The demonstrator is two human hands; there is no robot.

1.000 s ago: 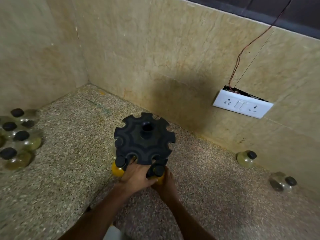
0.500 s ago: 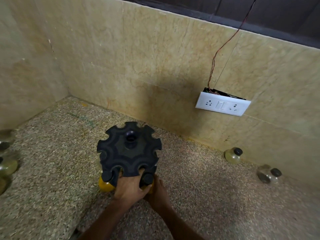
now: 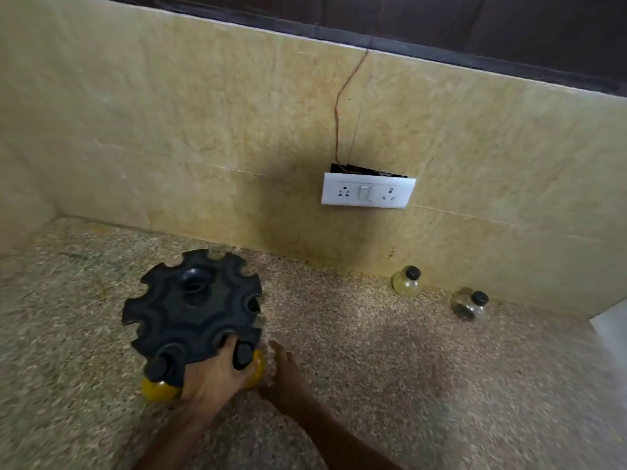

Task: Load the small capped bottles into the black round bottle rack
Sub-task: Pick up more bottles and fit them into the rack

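Note:
The black round bottle rack (image 3: 190,310) stands on the speckled stone counter (image 3: 373,368) at lower left. Two yellow bottles with black caps hang in its near notches: one (image 3: 157,390) at the left, one (image 3: 252,368) at the right. My left hand (image 3: 213,378) grips the rack's near rim between those two bottles. My right hand (image 3: 288,374) hovers just right of the rack, fingers apart, holding nothing. Two loose capped bottles stand by the back wall at right: a pale yellow one (image 3: 405,281) and a clear one with dark contents (image 3: 470,305).
A beige tiled wall (image 3: 237,147) runs along the back of the counter and turns at the left corner. A white socket plate (image 3: 368,195) with a thin wire above it sits on the wall. A white surface (image 3: 610,330) shows at the right edge.
The view has swung right, so the bottles at the far left are out of frame. My right hand has come off the right yellow bottle and opened beside the rack.

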